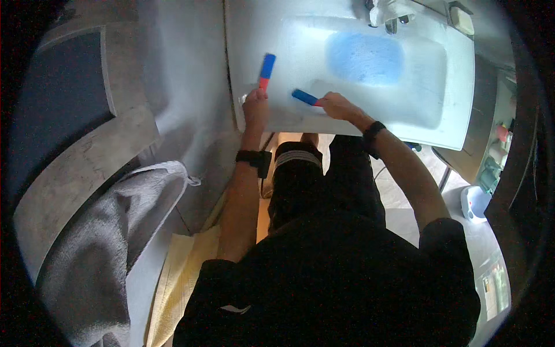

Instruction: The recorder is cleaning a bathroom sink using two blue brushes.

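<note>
A wide white washbasin [295,52] fills the space in front of me. My left hand [256,108] grips the red handle of a flat blue-and-red tool [268,65] over the basin's left rim, its blue end pointing away from me. Closer to the basin's middle, my right hand [340,105] holds a second blue-and-red tool [305,96] by its red part. That one's blue end points left and slightly away from me. What kind of tools these are cannot be told for sure. Both wrists wear dark bands.
A tap [391,25] stands at the basin's far edge, with a pale bar like soap [462,20] at the far right corner. A grey towel [95,234] hangs at the left. A white plastic container [474,204] sits on the right. The wall [186,65] closes in along the left.
</note>
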Available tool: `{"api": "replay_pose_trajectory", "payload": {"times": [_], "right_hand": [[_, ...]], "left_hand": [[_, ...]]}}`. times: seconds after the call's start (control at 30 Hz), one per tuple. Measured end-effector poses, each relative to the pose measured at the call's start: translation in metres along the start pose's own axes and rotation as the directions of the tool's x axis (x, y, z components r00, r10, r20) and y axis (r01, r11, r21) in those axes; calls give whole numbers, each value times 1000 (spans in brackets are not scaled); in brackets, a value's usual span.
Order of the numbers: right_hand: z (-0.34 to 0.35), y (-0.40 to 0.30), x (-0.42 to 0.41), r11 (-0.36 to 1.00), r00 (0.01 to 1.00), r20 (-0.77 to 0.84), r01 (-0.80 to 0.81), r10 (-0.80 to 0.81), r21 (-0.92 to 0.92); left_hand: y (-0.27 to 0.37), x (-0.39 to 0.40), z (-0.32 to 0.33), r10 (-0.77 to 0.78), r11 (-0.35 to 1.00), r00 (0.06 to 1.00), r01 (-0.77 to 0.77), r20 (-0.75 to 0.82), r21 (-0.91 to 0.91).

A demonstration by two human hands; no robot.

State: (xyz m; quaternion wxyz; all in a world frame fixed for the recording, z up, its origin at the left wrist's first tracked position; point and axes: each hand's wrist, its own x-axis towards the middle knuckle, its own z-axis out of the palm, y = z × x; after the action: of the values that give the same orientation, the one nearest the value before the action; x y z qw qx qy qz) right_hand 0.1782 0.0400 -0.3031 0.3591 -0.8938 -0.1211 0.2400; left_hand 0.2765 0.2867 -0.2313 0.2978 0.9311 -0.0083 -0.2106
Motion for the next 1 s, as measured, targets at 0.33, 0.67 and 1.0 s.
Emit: {"api": "replay_pose_trajectory", "payload": {"times": [0.33, 0.67, 1.0], "right_hand": [[-71, 59, 102, 883, 803, -374, -453, 464, 122], [-27, -64, 64, 573, 777, 53, -505, 627, 645], [-32, -30, -16, 783, 771, -133, -616, 622, 93]], "left_hand": [[-20, -103, 36, 36, 897, 983, -112, 181, 428], [-37, -71, -41, 310, 863, 938, -210, -154, 459], [-7, -56, 3, -170, 975, 944, 120, 283, 188]]}}
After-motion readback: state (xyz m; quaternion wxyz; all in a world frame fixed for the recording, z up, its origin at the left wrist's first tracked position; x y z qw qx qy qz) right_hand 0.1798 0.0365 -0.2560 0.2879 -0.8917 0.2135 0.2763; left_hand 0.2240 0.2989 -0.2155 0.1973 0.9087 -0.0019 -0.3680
